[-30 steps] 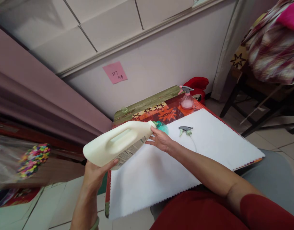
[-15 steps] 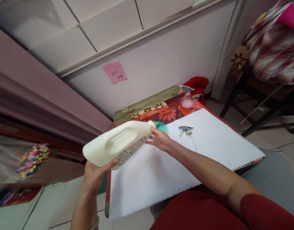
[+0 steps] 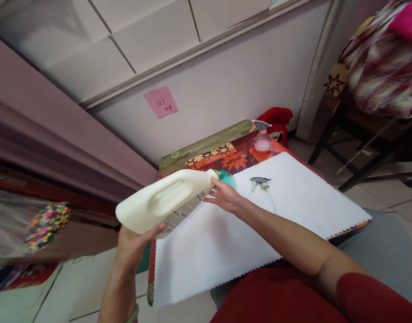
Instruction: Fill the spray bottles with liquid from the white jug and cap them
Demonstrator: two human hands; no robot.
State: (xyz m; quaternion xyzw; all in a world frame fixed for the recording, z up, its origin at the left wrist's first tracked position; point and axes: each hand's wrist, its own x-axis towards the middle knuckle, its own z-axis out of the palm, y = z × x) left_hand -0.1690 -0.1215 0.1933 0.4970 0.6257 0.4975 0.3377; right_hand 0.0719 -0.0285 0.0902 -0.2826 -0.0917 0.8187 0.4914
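A large cream-coloured plastic jug (image 3: 165,197) with a moulded handle is tilted, its neck pointing right and away from me. My left hand (image 3: 133,242) grips it from below near the base, thumb along the label side. With my right hand (image 3: 225,195) I hold the jug near its neck, thumb on top and fingers beneath. The jug's mouth meets the top of a green translucent bottle (image 3: 228,179), partly hidden behind the neck and my right hand. On the white mat lies a grey and green spray head (image 3: 260,182) with a thin tube.
A pink spray bottle (image 3: 262,141) stands at the table's far right corner. The white scalloped mat (image 3: 303,197) covers much of the table. Behind is a wall with a pink note (image 3: 161,102). A dark stool (image 3: 353,143) stands to the right.
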